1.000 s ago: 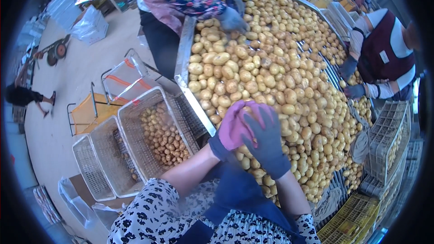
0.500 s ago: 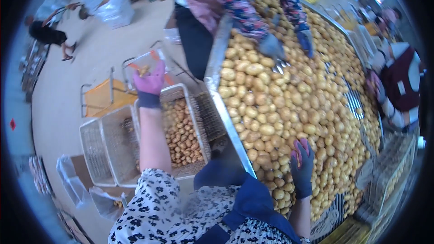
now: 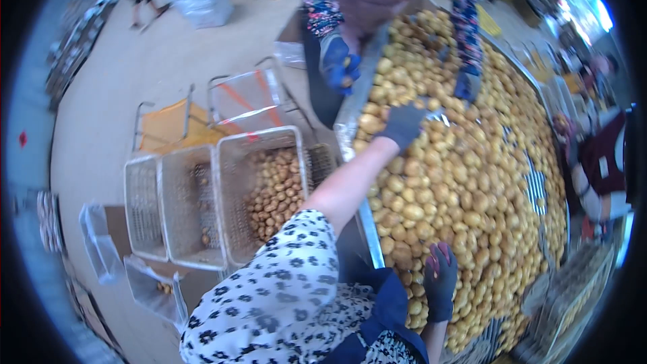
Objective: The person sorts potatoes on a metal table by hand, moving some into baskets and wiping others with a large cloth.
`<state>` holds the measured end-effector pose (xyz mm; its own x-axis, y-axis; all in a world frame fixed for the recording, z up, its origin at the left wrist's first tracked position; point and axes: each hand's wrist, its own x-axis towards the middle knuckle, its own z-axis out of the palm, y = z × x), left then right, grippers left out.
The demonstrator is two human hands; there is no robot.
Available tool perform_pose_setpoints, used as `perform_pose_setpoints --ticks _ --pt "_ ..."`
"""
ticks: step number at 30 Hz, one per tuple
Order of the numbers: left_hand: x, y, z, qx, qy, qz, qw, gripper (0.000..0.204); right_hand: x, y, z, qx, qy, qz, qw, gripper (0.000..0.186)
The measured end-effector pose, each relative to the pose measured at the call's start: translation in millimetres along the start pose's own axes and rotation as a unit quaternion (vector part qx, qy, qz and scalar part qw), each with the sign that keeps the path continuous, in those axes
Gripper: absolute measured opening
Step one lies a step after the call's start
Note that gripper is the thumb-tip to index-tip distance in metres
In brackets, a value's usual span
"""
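Small yellow-brown potatoes [image 3: 458, 189] lie heaped over a metal-rimmed sorting table [image 3: 367, 226]. My left hand [image 3: 404, 126], in a dark grey glove, reaches across the rim onto the far left of the heap; its fingers are blurred and partly hidden. Lower on the heap, my right hand [image 3: 439, 283] rests against the potatoes in a grey glove with a pink palm side. Its fingers are apart and slightly bent, with nothing seen in them. Across from me, a co-worker's blue-gloved hand [image 3: 339, 64] holds potatoes beside the rim, and their other hand [image 3: 466, 86] touches the heap.
On my left stand plastic crates [image 3: 226, 195] side by side, one partly filled with browner potatoes [image 3: 275, 195]. Beyond them are an orange-covered cart [image 3: 172, 125] and a clear-walled box [image 3: 246, 98]. Another worker in a dark red apron [image 3: 600, 152] stands at the right.
My left hand has swung from above the crates to the heap, and the small potato-like thing it held is no longer seen. The co-worker's hand has lifted to the rim with potatoes.
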<state>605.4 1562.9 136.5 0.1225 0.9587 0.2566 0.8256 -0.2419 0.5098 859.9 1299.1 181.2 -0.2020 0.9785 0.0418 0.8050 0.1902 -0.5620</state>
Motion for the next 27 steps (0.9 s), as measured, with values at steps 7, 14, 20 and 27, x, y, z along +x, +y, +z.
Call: perform_pose_setpoints --ticks 7,14,20,27 --pt "-106.7 -15.8 -148.3 -0.268 0.243 0.047 0.931 0.035 25.6 -14.1 2.7 0.014 -0.035 -0.029 0.999 0.029" --pt "-202.0 -182.7 -327.8 0.205 0.572 -0.311 0.73 0.059 60.5 -29.3 14.7 -0.043 -0.046 -0.133 0.989 0.035" --pt "-195.5 -139.0 -164.4 -0.069 0.29 -0.257 0.919 0.044 83.4 -14.6 8.6 -0.026 0.012 -0.143 0.989 0.032" --pt "-148.6 41.2 5.5 0.079 -0.019 0.045 0.996 0.064 61.7 34.7 -27.3 -0.267 0.147 -0.005 0.952 0.039"
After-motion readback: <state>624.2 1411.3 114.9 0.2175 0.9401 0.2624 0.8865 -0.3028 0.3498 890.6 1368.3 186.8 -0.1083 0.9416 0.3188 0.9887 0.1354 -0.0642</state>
